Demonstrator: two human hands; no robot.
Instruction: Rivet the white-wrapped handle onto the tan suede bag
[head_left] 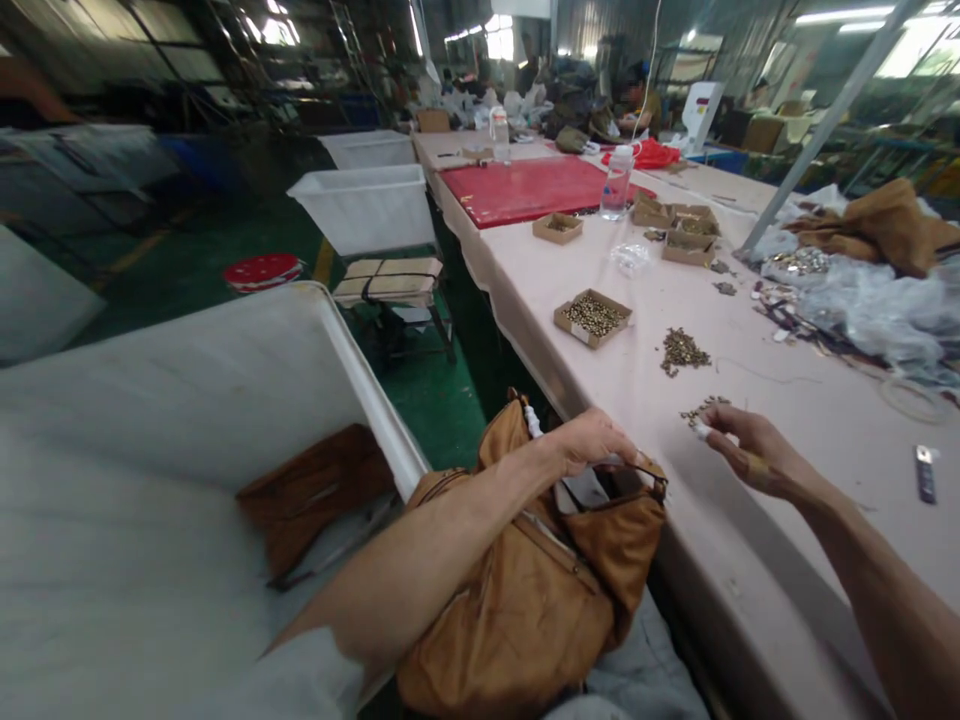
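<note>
A tan leather bag (517,600) rests on my lap against the table's near edge. My left hand (592,440) is closed on the bag's top rim, holding it open. Over on the pale pink table (750,540), my right hand (742,440) pinches its fingertips together at a small heap of brass fittings (703,408). One finger has white tape on its tip. Whether a fitting is between the fingers is too small to tell.
A cardboard tray of brass pieces (592,318) and another loose heap (681,350) lie further along the table. A big white bin (225,400) at my left holds another tan bag (315,495). Clear plastic bags (877,310), small boxes (675,228), a water bottle (616,182) and a red mat (525,186) lie beyond.
</note>
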